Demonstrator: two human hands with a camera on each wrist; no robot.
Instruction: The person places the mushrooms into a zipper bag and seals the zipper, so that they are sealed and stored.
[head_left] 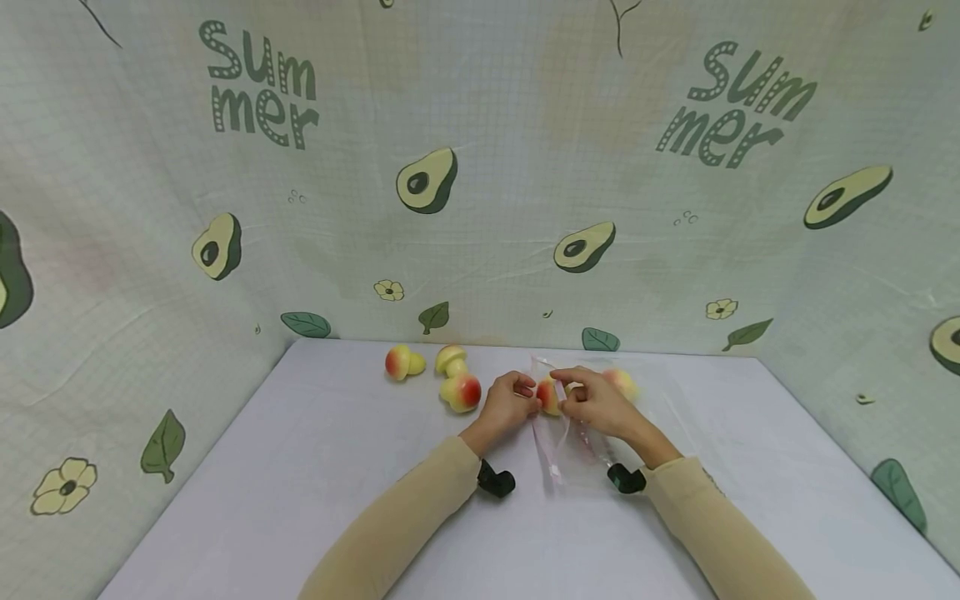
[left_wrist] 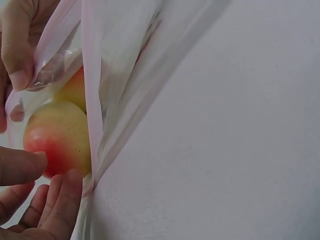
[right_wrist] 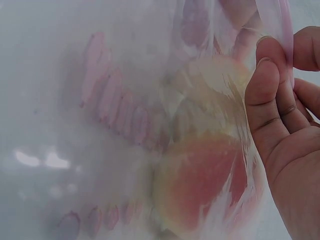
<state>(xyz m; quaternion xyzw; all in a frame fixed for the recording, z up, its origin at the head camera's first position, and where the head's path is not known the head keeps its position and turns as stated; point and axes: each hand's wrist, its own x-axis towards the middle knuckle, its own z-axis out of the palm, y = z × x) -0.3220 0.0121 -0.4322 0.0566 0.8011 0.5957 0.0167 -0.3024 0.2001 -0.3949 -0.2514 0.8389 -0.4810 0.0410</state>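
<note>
A clear plastic zip bag with a pink-edged mouth (head_left: 557,467) lies on the table, its printed pink lettering (right_wrist: 112,92) visible in the right wrist view. At the mouth, my left hand (head_left: 508,403) holds a yellow-and-red toy mushroom (left_wrist: 62,137) between thumb and fingers. My right hand (head_left: 600,403) pinches the bag's pink edge and lifts it. A second toy mushroom (head_left: 621,384) is inside the bag, seen blurred through the plastic. To the left of my left hand lie more loose toy mushrooms (head_left: 461,392).
Another toy mushroom (head_left: 404,362) lies farther left near the back of the white table (head_left: 322,467). Behind and beside the table hangs a cloth (head_left: 495,167) printed with avocados and leaves.
</note>
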